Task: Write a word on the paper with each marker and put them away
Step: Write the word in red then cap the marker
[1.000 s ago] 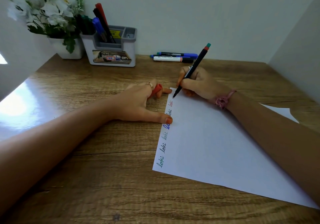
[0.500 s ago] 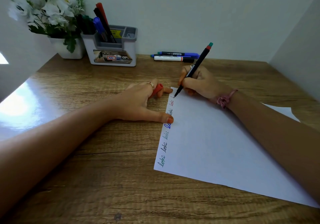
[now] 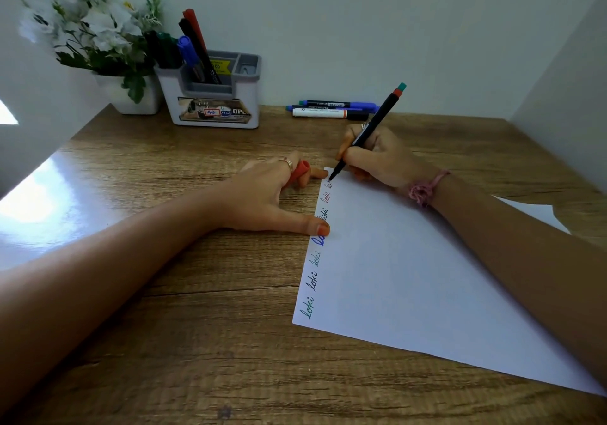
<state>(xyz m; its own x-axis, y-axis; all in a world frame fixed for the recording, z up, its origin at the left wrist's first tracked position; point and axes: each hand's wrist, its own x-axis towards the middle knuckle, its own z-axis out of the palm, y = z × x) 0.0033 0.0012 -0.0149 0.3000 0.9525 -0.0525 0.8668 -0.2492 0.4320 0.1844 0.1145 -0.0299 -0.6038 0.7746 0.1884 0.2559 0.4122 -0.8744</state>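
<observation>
Right hand (image 3: 377,157) grips black marker (image 3: 368,132), tip on far corner of paper (image 3: 427,277). Left hand (image 3: 266,194) pins paper's edge with thumb, red cap (image 3: 297,175) clamped between fingers. Desk organizer (image 3: 213,96) at back holds red, black, blue, green markers upright. Three markers (image 3: 331,109) lie beside it on desk (image 3: 164,326).

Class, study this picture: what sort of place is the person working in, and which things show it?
Probably a small desk nook at home or in an office: a wooden desk, a pen organiser holding markers, and a potted flower plant between plain walls.
</observation>
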